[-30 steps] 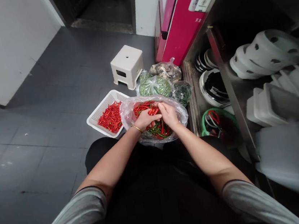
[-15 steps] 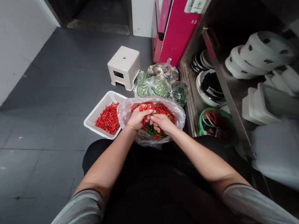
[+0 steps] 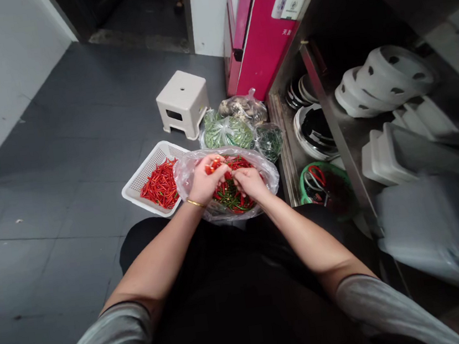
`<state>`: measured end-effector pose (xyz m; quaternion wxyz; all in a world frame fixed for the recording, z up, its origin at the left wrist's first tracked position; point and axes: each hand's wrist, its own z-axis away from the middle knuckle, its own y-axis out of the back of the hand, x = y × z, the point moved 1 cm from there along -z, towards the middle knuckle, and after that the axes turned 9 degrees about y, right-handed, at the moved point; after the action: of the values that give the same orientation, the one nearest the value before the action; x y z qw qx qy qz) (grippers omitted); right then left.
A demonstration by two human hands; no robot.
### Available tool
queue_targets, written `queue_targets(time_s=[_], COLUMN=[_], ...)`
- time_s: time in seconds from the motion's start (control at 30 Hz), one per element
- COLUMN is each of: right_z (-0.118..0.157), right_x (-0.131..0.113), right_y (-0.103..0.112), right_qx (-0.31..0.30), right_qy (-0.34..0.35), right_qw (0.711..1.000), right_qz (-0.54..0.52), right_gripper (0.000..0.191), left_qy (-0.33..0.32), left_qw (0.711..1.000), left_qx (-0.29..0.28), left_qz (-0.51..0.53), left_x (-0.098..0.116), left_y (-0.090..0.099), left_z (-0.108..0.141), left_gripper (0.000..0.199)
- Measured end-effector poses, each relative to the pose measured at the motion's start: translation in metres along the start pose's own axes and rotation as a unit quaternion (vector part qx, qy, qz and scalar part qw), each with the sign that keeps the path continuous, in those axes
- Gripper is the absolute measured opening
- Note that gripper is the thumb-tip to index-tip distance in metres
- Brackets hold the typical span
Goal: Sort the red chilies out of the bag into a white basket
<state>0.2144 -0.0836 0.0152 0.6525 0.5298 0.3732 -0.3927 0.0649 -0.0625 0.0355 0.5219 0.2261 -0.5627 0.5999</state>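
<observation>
At the frame's centre, red chillies (image 3: 213,166) are grasped in the left hand's (image 3: 206,181) curled fingers; the right hand's (image 3: 250,183) fingers are pinched.

The round clear plastic bag (image 3: 271,177) lies mid-frame before you, right of the white rectangular plastic basket (image 3: 148,171), nearer than the white square plastic stool (image 3: 182,97).

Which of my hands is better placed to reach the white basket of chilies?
Probably the left hand: it is nearer the white basket, which sits on that side, and holds red chilies. The right hand is farther off, over the plastic bag.
</observation>
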Motion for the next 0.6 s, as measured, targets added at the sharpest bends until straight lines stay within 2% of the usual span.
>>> queue_targets(time_s=[0.07, 0.13, 0.17, 0.27, 0.33, 0.4, 0.47, 0.53, 0.57, 0.6], right_z=[-0.005, -0.006, -0.006, -0.004, -0.005, -0.009, -0.015, -0.019, -0.020, -0.020], right_x=[0.001, 0.003, 0.005, 0.015, 0.021, 0.024, 0.023, 0.021, 0.020, 0.019], right_y=[0.015, 0.023, 0.023, 0.011, 0.001, 0.000, 0.007, 0.017, 0.020, 0.022], right_qx=[-0.001, -0.033, -0.056, -0.139, -0.164, -0.147, -0.104, -0.063, -0.054, -0.054], right_qy=[0.021, 0.053, 0.058, 0.037, 0.030, 0.044, 0.062, 0.044, 0.021, -0.006], right_qw=[0.984, 0.936, 0.909, 0.844, 0.826, 0.842, 0.896, 0.963, 0.987, 0.998], right_qz=[0.179, 0.346, 0.409, 0.516, 0.538, 0.517, 0.428, 0.258, 0.151, 0.043], right_gripper=[0.033, 0.022, 0.024, 0.033, 0.028, 0.024, 0.017, 0.012, 0.012, 0.014], left_qy=[-0.034, -0.006, 0.028, 0.123, 0.141, 0.144, 0.137, 0.131, 0.131, 0.135], left_qw=[0.998, 0.999, 0.999, 0.990, 0.986, 0.987, 0.989, 0.991, 0.991, 0.990], left_qx=[0.019, 0.032, 0.039, 0.048, 0.038, 0.019, 0.020, 0.033, 0.036, 0.032], left_qz=[-0.051, -0.041, -0.017, 0.058, 0.078, 0.071, 0.043, 0.010, -0.005, -0.022], left_x=[0.004, 0.007, 0.008, 0.010, 0.010, 0.008, 0.004, -0.002, -0.005, -0.008], left_y=[-0.002, 0.003, 0.009, 0.026, 0.032, 0.032, 0.031, 0.029, 0.027, 0.025], left_z=[0.003, -0.001, -0.005, -0.017, -0.021, -0.020, -0.019, -0.017, -0.017, -0.017], left_gripper=[0.031, 0.029, 0.027, 0.028, 0.030, 0.032, 0.035, 0.035, 0.034, 0.034])
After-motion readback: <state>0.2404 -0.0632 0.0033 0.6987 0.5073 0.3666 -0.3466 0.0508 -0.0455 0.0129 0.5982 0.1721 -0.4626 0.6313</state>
